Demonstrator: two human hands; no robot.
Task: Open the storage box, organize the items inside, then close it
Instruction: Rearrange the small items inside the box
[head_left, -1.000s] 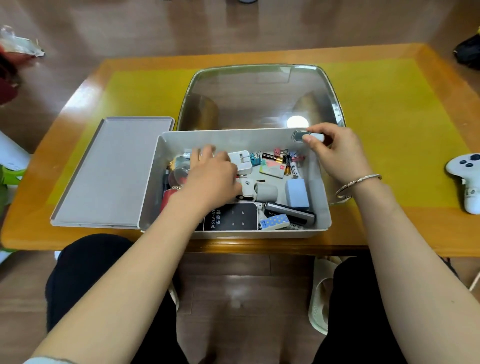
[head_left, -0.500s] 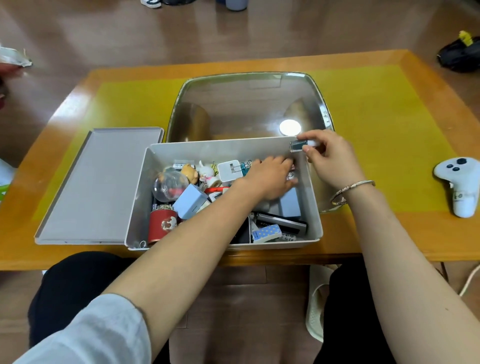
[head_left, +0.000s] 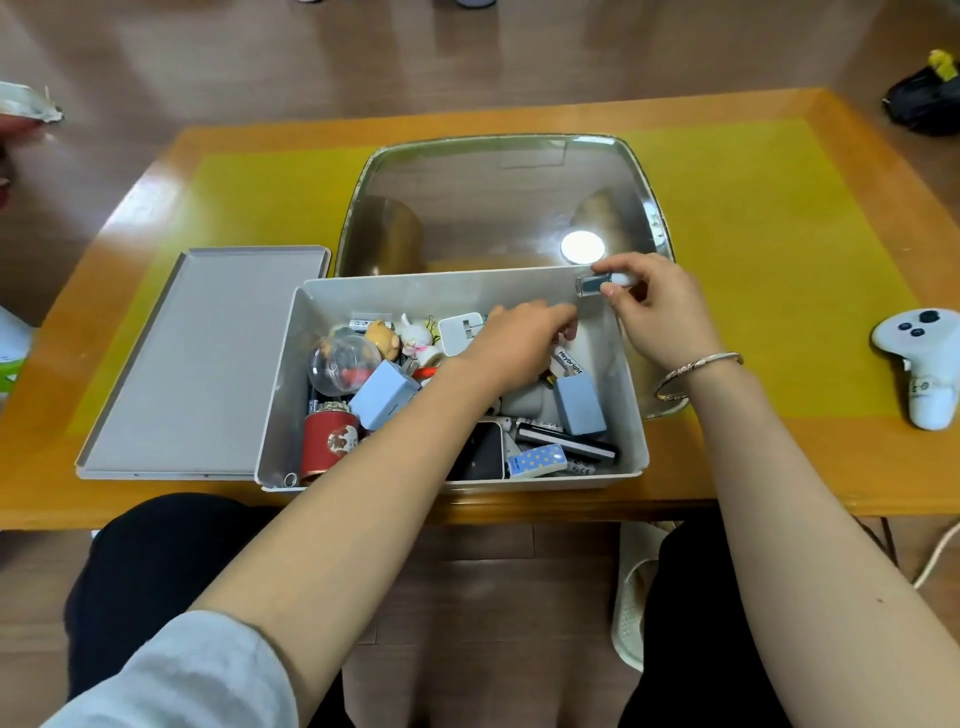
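Observation:
The grey storage box (head_left: 447, 285) stands open at the table's near edge, full of small items: a red tin (head_left: 330, 442), a clear ball (head_left: 343, 364), a blue charger (head_left: 382, 401), a white plug (head_left: 457, 335), a blue block (head_left: 579, 406), small figurines and batteries. Its grey lid (head_left: 208, 364) lies flat to the left. My left hand (head_left: 514, 348) reaches down into the box's right rear part, fingertips buried among the items. My right hand (head_left: 660, 317) pinches a small silver-and-white stick (head_left: 592, 286) over the box's back right corner.
A shiny metal tray (head_left: 498, 208) lies right behind the box on the yellow mat (head_left: 753, 249). A white game controller (head_left: 924, 364) rests at the table's right side. A black bag (head_left: 924, 104) sits on the floor at far right.
My left hand has moved from the box's left middle across to its right rear. My right hand has stayed at the back right corner with the small stick.

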